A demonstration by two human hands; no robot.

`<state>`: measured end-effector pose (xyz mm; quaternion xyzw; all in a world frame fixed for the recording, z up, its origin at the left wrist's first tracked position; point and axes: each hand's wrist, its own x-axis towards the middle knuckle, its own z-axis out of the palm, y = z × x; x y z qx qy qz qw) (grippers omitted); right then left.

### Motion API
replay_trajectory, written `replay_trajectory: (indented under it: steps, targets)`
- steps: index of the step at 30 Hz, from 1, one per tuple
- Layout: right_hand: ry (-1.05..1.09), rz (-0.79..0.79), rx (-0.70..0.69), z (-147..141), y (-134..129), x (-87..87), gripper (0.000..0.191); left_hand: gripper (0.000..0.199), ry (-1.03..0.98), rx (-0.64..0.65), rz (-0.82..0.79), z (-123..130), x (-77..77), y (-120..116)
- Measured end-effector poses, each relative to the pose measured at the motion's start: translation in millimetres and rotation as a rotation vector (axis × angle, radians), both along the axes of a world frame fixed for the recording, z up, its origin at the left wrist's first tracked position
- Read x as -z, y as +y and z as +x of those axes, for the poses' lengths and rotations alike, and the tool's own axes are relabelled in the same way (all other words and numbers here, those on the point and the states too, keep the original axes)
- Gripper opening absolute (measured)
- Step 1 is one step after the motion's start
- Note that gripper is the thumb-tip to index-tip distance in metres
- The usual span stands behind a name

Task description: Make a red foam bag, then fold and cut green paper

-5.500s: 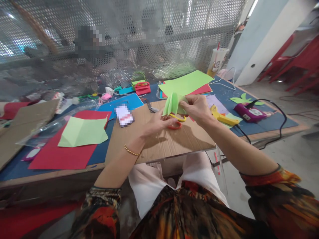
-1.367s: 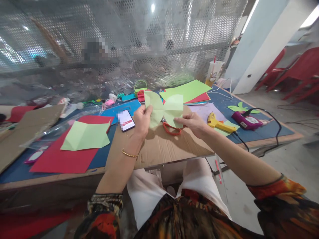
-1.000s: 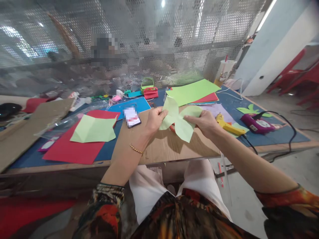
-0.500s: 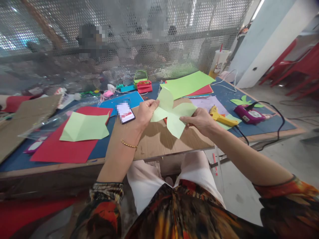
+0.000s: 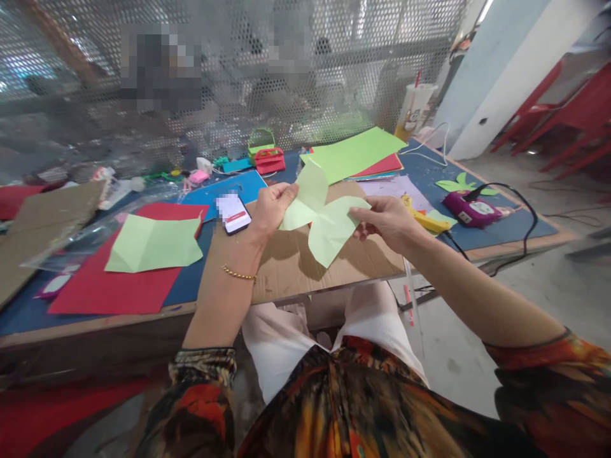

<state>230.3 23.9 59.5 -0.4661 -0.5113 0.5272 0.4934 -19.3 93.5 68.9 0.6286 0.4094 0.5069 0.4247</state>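
Note:
A pale green paper flower (image 5: 329, 226) with broad pointed petals is stretched between my two hands, raised above a brown cardboard sheet (image 5: 286, 273). My left hand (image 5: 274, 207) pinches a petal on its left side, thumb on top. On the right side, my right hand (image 5: 382, 221) grips another petal between thumb and fingers. Left of my left wrist lies a phone (image 5: 235, 215) with its screen lit. A yellow glue gun (image 5: 427, 221) rests just beyond my right hand, partly hidden by it.
Creased pale green paper (image 5: 153, 245) lies on a red sheet (image 5: 109, 292) at the left. Bright green paper (image 5: 356, 152) tops a stack at the back. A purple power box (image 5: 472, 208) with a black cable and a drink cup (image 5: 414, 108) stand at the right.
My right hand has shifted its grip outward to the edge of the right petal. The flower has turned slightly and its lower petal points a little more to the left.

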Motion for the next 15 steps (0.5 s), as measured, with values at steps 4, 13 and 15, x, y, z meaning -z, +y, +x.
replay_trajectory:
  steps: [4, 13, 15]
  targets:
    - [-0.045, 0.029, -0.001, 2.2, 1.6, 3.0, 0.054, 0.061, 0.015, 0.020, 0.005, -0.5, 1.4, 0.9]
    - [-0.112, 0.096, -0.010, 1.7, -1.7, 2.8, 0.052, 0.069, 0.003, 0.010, 0.046, -4.3, -2.1, 1.1]
    - [-0.114, 0.106, -0.012, 2.1, -3.7, 2.7, 0.052, 0.068, -0.006, 0.000, 0.039, -3.7, -3.1, 1.0]
